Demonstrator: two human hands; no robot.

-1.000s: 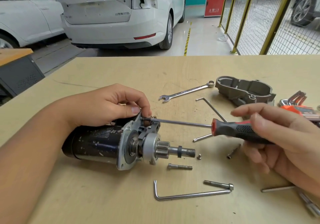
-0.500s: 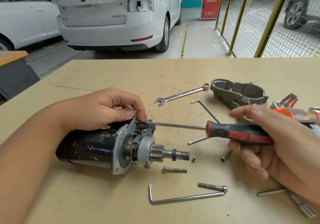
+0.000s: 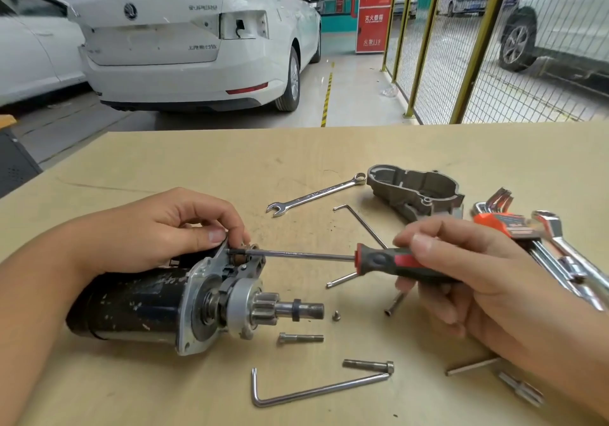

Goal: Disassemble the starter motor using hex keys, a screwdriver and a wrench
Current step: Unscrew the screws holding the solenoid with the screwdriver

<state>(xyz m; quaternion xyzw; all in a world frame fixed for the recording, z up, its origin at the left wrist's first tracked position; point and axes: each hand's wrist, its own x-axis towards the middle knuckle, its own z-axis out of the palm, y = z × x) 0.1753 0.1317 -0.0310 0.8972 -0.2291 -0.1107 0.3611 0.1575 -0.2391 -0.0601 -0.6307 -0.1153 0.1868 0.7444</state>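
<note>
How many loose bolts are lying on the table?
3 clearly: a bolt below the motor's shaft, a longer bolt nearer the front, a dark bolt under the screwdriver. Hands may hide others.

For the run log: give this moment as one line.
step: undoing screw | left hand: steadies starter motor | right hand: holds screwdriver, tip at motor's top | cover: off, on table

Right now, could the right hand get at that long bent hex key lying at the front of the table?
Probably yes. The large hex key lies in the open just below the right hand, with only a loose bolt beside it. But that hand holds the screwdriver, so it would need to put that down first.
</note>
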